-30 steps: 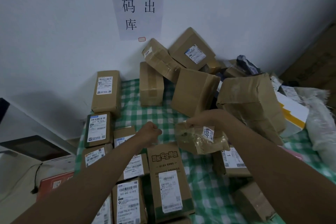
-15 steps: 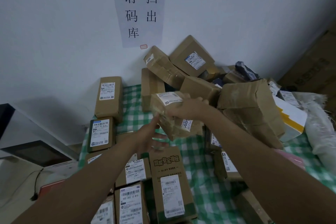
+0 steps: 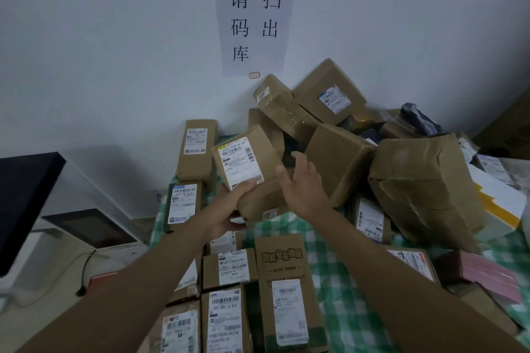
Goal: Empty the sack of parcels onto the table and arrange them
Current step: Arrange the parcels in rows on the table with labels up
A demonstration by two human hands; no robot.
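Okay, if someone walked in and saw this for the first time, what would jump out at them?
Probably the jumbled pile of brown parcels heaped against the wall at the back right of the checked table. Next, the small labelled box held up at centre, gripped by the left hand, with the right hand beside it. Above hangs a paper sign.

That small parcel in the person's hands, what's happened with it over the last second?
The small taped parcel was lifted off the checked cloth by the right hand, turned label-up, and passed over. The left hand, empty before, now grips its lower end; the right hand has let go. The heap of boxes and sorted rows stayed put.
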